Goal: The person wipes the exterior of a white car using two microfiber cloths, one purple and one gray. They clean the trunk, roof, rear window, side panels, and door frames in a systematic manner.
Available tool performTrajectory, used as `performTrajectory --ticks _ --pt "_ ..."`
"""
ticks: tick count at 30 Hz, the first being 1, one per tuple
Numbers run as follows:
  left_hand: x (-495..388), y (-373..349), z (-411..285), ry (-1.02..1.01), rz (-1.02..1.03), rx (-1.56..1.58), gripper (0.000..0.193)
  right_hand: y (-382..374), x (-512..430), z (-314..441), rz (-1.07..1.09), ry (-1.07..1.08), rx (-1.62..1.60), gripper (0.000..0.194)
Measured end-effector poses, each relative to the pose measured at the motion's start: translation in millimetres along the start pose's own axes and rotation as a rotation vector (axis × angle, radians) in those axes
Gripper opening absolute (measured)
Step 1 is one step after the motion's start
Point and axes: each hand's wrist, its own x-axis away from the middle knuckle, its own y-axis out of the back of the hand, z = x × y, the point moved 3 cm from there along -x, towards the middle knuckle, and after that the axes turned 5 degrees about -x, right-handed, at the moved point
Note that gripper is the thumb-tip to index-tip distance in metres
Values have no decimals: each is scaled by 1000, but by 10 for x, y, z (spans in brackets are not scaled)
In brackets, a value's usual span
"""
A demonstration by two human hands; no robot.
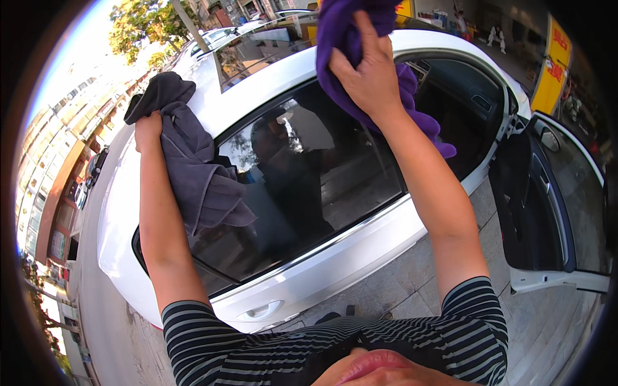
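My left hand (149, 130) grips a bunched dark grey cloth (188, 140) over the rear part of a white car (270, 77). Its lower folds hang down across the rear side window (299, 178). On the right, my right hand (372, 72) holds a purple cloth (333, 82) at the roof edge, fingers spread over the fabric. Part of that cloth drapes below the hand towards the front door opening (458, 116). The tinted rear window is raised and reflects a person. Below it, the rear door handle (263, 310) shows on the shut rear door.
The front door (545, 193) stands wide open at the right, above grey paving (410, 294). A glass roof panel (265, 48) spans the car's top. Behind the car are a yellow sign (553, 67) with red writing and a shop interior. A road (96, 270) runs along the left.
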Motion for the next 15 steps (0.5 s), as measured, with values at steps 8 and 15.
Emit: performTrajectory --ticks 8,15 --pt "-836 -480 -251 -265 104 110 83 -1401 -633 -890 977 108 519 76" --pt "-492 -403 -621 -264 120 97 90 -2164 -1391 -2225 1243 -50 688 74"
